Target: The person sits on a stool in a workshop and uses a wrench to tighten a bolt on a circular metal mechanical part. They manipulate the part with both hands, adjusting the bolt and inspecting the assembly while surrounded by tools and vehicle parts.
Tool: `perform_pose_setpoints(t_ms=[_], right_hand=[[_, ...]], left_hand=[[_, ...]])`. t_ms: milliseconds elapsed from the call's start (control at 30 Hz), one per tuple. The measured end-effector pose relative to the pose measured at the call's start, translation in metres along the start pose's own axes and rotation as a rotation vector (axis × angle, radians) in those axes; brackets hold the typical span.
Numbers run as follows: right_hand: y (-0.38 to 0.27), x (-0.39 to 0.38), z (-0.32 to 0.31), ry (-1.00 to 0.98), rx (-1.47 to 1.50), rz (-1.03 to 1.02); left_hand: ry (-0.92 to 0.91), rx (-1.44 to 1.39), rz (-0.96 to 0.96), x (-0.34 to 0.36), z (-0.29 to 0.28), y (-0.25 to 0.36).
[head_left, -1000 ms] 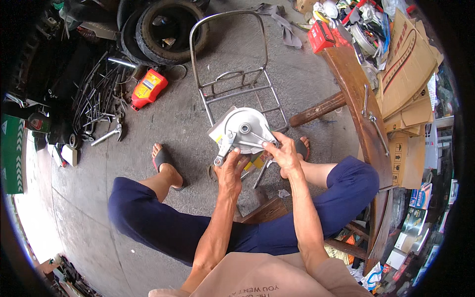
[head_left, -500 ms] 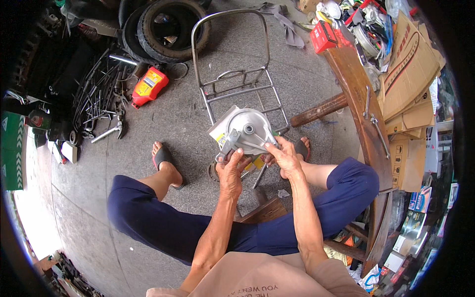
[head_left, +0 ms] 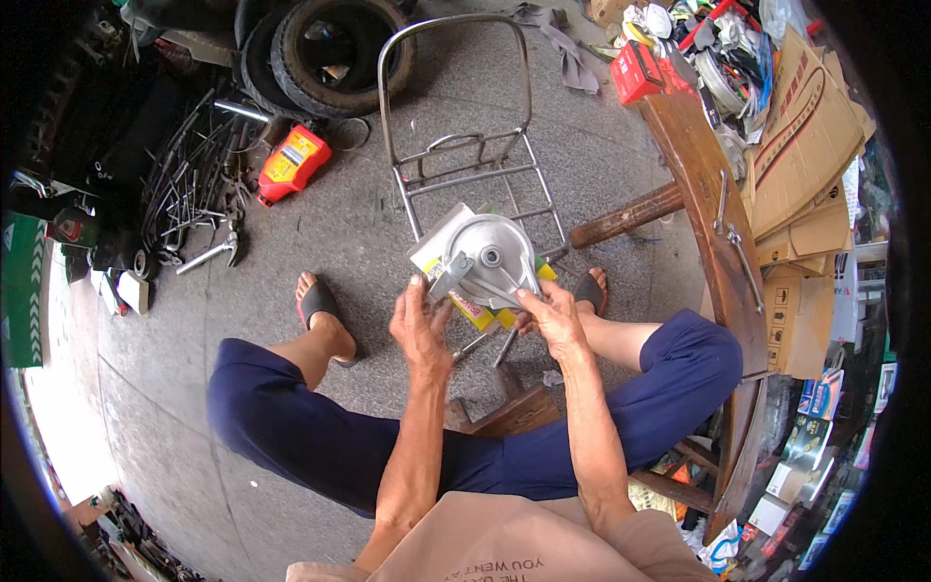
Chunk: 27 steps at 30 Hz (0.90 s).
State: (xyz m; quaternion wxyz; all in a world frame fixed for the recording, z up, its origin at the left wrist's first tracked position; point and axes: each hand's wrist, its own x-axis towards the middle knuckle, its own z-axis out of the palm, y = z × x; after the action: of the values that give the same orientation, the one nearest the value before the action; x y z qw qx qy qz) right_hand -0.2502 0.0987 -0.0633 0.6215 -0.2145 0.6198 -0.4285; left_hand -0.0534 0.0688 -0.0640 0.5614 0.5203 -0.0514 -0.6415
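Note:
A round silver brake plate with a hub hole and a lever arm lies face up before me, over a white and yellow box. My right hand pinches the plate's lower right edge, thumb on top. My left hand is beside the lever's end with thumb and fingers apart; whether a fingertip touches the lever is hard to see. Beneath, a metal rack with a tall hoop lies on the floor, partly hidden by the plate and box.
A wooden bench on the right bears wrenches and a red box. Cardboard leans beyond it. At the left are a red and yellow bottle, a hammer and metal rods; tyres lie at the back.
My left hand has moved left, away from the plate's lower edge, and its fingers have come apart. More of the yellow box shows under the plate. My right hand keeps its hold.

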Motion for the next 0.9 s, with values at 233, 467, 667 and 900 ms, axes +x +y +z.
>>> perform_pose_setpoints(t_ms=[233, 467, 667, 900], right_hand=[[0.003, -0.001, -0.007, -0.017, 0.009, 0.002], [0.007, -0.001, 0.001, -0.023, -0.012, -0.013], [0.004, -0.003, 0.001, 0.081, -0.063, -0.013], [0.016, 0.006, -0.007, 0.029, -0.062, -0.092]], left_hand=[[-0.115, 0.839, 0.763, 0.006, 0.029, 0.039], [-0.161, 1.405, 1.007, 0.007, 0.039, 0.025], [-0.141, 1.528, 1.108, -0.001, 0.051, 0.017], [-0.166, 1.544, 1.072, 0.006, 0.047, 0.012]])
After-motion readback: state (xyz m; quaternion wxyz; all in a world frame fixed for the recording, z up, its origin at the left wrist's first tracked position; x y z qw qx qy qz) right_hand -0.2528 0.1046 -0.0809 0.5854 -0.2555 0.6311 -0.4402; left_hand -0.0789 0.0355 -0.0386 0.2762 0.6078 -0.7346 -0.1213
